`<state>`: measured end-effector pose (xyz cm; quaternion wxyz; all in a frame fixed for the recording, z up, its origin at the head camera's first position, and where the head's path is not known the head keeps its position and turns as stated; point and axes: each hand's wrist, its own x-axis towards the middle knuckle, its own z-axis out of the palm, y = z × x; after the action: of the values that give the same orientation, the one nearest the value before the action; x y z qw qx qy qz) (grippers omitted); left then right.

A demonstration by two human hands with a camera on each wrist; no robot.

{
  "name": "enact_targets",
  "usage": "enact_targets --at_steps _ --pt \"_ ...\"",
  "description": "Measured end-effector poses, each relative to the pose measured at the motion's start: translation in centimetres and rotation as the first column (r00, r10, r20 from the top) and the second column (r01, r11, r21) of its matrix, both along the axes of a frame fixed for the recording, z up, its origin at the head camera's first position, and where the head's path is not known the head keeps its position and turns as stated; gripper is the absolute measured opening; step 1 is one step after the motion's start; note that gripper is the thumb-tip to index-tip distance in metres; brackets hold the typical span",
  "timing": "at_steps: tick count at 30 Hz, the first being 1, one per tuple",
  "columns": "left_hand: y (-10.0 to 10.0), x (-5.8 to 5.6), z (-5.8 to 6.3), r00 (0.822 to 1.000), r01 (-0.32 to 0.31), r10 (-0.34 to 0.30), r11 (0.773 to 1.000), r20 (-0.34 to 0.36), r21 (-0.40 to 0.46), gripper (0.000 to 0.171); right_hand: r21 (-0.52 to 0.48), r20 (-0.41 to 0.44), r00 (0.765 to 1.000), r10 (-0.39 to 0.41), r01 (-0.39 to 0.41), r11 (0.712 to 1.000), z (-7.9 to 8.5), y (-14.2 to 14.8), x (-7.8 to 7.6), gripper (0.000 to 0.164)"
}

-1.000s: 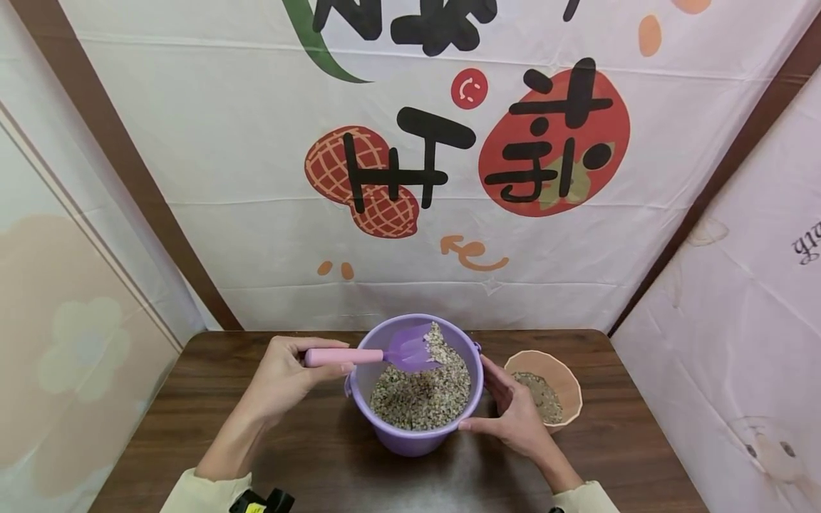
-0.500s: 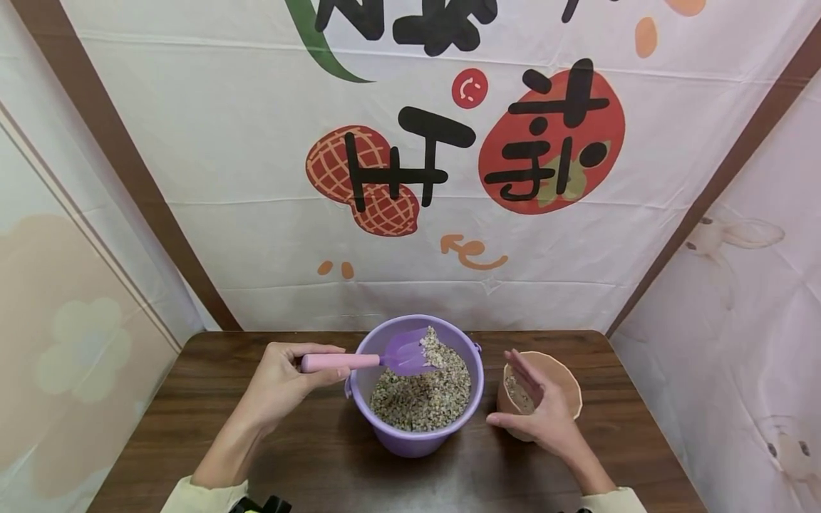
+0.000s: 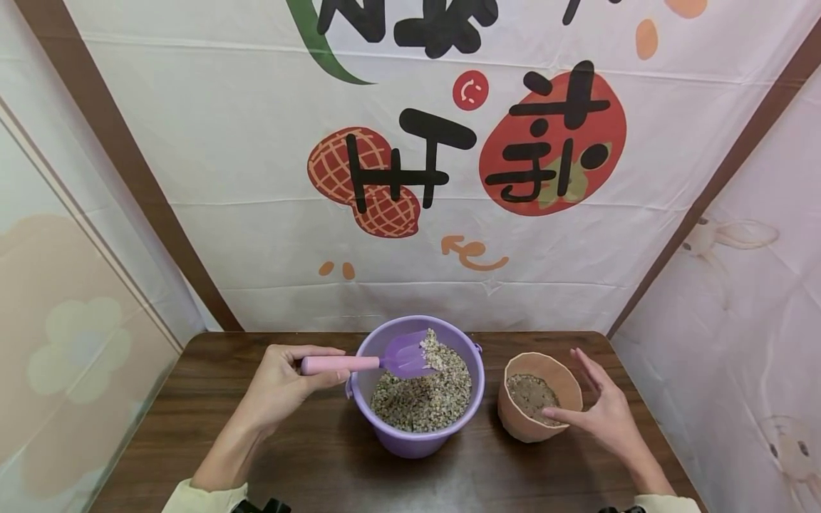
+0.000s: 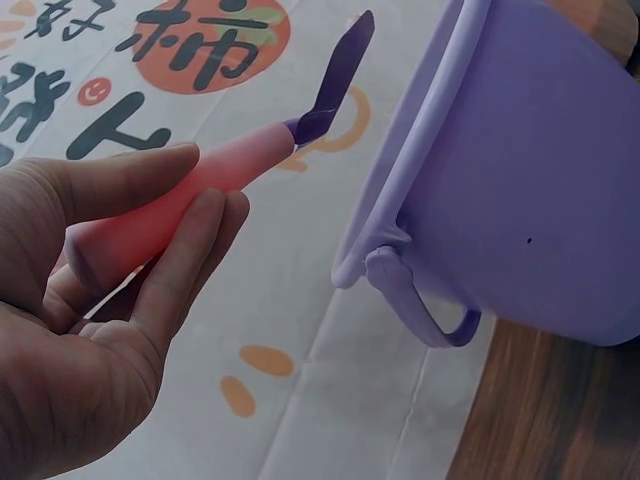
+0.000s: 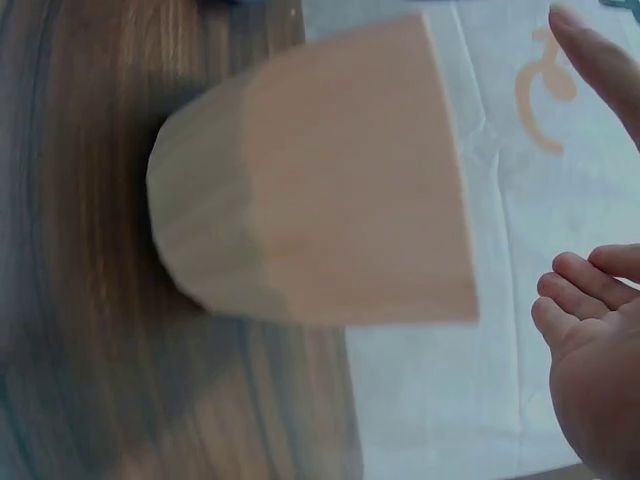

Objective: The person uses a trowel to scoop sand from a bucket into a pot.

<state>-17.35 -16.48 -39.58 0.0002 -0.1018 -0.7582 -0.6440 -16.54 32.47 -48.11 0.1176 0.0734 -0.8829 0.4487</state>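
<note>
My left hand (image 3: 282, 388) grips the pink handle of a toy shovel (image 3: 407, 354) with a purple blade. The blade hangs above the mouth of a purple bucket (image 3: 410, 445), with grit heaped at its tip. Coarse speckled gravel (image 3: 420, 395) partly fills the bucket. Off to the right, my right hand (image 3: 609, 413) is at the right side of a peach faceted pot (image 3: 522, 427), fingers spread and holding nothing. Brownish grit (image 3: 531, 395) lies inside that pot. In the right wrist view the fingers stand apart from the pot (image 5: 350, 180).
Both containers stand on a dark wooden table (image 3: 308, 463). A white printed cloth (image 3: 256, 178) hangs right behind the table, and more cloth (image 3: 737, 342) closes off the right side. The bucket's handle (image 4: 425, 305) hangs down on its outer wall.
My right hand has let go of the bucket's rim and moved right, across the pot to its far side. The left hand with the shovel has stayed almost still over the bucket.
</note>
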Motion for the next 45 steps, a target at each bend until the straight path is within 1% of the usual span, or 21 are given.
enact_targets --at_steps 5,9,14,17,22,29,35,42,45 --pt "0.0 0.0 -0.2 1.0 -0.006 0.005 1.0 0.021 0.017 0.035 -0.006 0.078 0.997 0.009 -0.008 1.0 -0.6 1.0 0.1 0.118" --pt "0.0 0.0 -0.3 0.999 -0.007 0.006 1.0 0.033 0.027 0.036 -0.022 0.14 0.99 0.025 -0.022 1.0 -1.5 1.4 -0.1 0.117" --pt "0.1 0.1 -0.3 1.0 -0.008 0.007 1.0 0.03 0.026 0.037 -0.069 0.137 0.989 0.064 -0.055 0.996 -2.8 1.5 -0.4 0.115" --pt "0.1 0.1 -0.3 1.0 -0.003 0.002 1.0 0.028 0.028 0.036 -0.101 0.129 0.988 0.084 -0.071 0.992 -3.3 1.6 -0.5 0.115" --pt "0.1 0.1 -0.4 1.0 0.003 -0.003 0.999 0.028 0.032 0.035 -0.115 0.152 0.985 0.082 -0.065 0.991 -3.5 1.6 -0.5 0.114" --pt "0.1 0.1 -0.4 0.999 0.003 -0.005 0.999 0.043 0.04 0.035 -0.1 0.212 0.975 0.063 -0.043 0.994 -3.6 1.6 -0.5 0.119" --pt "0.1 0.1 -0.5 0.999 0.005 -0.007 0.999 0.052 0.036 0.035 -0.101 0.206 0.977 0.063 -0.043 0.994 -3.9 1.5 -0.4 0.121" --pt "0.4 0.1 -0.6 0.998 0.003 -0.006 0.999 0.066 0.035 0.036 -0.141 0.172 0.98 0.097 -0.073 0.987 -4.4 1.6 -0.1 0.122" --pt "0.5 0.1 -0.6 0.998 0.007 -0.009 0.999 0.066 0.035 0.036 -0.144 0.157 0.982 0.103 -0.08 0.986 -4.7 1.6 -0.1 0.121"
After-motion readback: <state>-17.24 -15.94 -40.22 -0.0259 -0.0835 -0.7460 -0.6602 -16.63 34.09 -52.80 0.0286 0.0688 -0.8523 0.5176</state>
